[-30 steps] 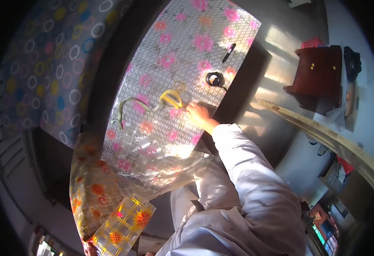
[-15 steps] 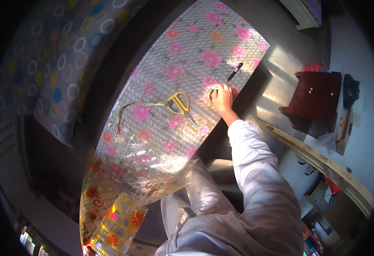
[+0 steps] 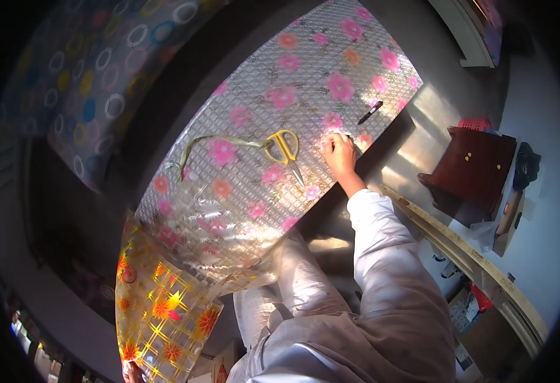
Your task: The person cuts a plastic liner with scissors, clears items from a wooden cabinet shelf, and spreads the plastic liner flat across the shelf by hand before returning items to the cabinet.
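My right hand [image 3: 340, 156] rests on the flowered tablecloth [image 3: 280, 96] near the table's right edge. Its fingers are curled together, and what they hold, if anything, is hidden. Left of it lie yellow-handled scissors [image 3: 284, 152], blades pointing towards me. A greenish cloth strip [image 3: 213, 138] runs left from their handles. Beyond my right hand is a black pen [image 3: 370, 113]. At the lower left, my left hand [image 3: 132, 371] shows only partly, its fingers closed on the edge of a clear plastic sheet [image 3: 171, 319] with orange flowers and yellow lines. The sheet's other end spreads over the table's near end.
A dark red wooden stool [image 3: 468, 166] stands on the floor at the right, by a pink basket [image 3: 475, 124] and a black bag [image 3: 526, 165]. A wooden rail [image 3: 465, 252] curves along the right. Circle-patterned fabric [image 3: 101, 83] covers a surface at upper left.
My left hand has raised and spread the plastic sheet more, showing more of its pattern. My right hand stays beside the scissors, and the dark rounded thing at its fingers no longer shows. The view has shifted slightly.
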Demonstrator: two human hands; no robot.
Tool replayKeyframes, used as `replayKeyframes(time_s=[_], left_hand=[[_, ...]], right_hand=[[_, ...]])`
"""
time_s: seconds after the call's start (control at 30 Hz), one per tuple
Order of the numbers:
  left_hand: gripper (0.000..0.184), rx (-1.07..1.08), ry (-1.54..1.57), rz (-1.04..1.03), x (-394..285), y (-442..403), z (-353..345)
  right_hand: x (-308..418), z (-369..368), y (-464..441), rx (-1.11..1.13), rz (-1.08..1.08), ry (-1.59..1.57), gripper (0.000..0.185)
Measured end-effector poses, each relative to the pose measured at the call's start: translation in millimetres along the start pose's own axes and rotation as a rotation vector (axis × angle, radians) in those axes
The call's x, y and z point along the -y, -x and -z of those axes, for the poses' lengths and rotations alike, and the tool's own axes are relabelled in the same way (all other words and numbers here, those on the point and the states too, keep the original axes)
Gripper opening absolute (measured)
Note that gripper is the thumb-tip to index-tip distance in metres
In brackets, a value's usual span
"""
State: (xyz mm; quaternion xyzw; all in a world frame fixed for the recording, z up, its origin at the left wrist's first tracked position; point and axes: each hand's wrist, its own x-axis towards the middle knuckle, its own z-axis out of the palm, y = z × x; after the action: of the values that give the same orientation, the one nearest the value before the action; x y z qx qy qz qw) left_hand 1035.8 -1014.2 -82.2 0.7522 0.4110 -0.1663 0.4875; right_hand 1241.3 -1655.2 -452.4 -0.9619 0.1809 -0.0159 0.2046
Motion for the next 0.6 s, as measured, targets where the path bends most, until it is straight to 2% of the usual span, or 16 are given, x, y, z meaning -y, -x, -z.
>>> replayKeyframes(time_s=[0.07, 0.2, 0.27, 0.4, 0.43, 0.47, 0.53, 0.6], left_hand=[[0.03, 0.008, 0.022, -0.019, 8, 4, 6], [0.031, 0.049, 0.096, -0.09, 24, 25, 24], [0.028, -0.055, 0.096, -0.014, 17, 26, 9], [0.028, -0.124, 0.122, 0.021, 28, 35, 15], [0.029, -0.137, 0.135, 0.023, 36, 37, 21], [0.03, -0.136, 0.156, 0.034, 42, 41, 26], [0.031, -0.135, 0.197, 0.057, 57, 49, 36], [0.036, -0.158, 0.228, 0.033, 80, 51, 37]], right_hand=[[-4, -8, -13, 0.023, -0.026, -0.016, 0.008], [16, -52, -1, 0.248, 0.184, -0.134, 0.01], [58, -47, 16, 0.423, 0.124, -0.059, 0.017], [80, -79, 17, 0.381, -0.13, -0.003, 0.045], [83, -85, 16, 0.364, -0.146, 0.03, 0.047], [92, -80, 12, 0.3, -0.122, 0.031, 0.046], [116, -79, 8, 0.342, -0.106, 0.128, 0.044], [119, -85, 19, 0.317, 0.159, 0.12, 0.04]])
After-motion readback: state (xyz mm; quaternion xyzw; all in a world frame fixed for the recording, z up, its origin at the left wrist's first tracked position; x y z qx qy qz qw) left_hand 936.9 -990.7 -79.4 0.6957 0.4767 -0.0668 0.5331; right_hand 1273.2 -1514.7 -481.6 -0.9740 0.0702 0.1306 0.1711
